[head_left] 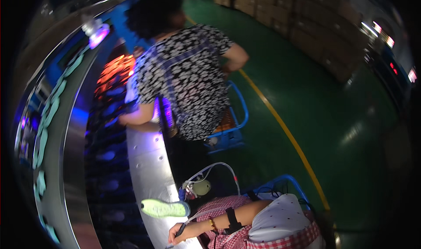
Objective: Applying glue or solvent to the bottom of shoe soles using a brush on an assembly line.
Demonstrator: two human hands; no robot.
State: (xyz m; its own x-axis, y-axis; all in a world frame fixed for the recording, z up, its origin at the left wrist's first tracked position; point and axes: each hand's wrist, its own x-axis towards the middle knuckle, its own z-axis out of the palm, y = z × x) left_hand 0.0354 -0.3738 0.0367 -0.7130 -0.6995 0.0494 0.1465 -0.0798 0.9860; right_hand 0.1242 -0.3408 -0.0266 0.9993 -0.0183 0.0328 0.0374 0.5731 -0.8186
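At the bottom edge, my right hand (184,234) is closed round a dark pen-like tool (179,229), over the metal ledge. A thin pale tube (199,214) runs to the tool's upper end; the lower tip is hard to make out. Just beyond the hand lies a pale green shoe sole (163,208), flat on the ledge with its right end over the rim. Further right, next to my lap, is a rounded pale green container (202,187) with fittings and a looping clear tube (221,164). My left hand is out of the picture.
A co-worker (188,73) in a flowered top reaches over the dark conveyor (109,174). Teal pieces line a belt (52,113) at left. A lamp (97,35) glows purple. Blue-framed chairs (243,104), a yellow floor line (285,126) and stacked cartons (307,38) are to the right.
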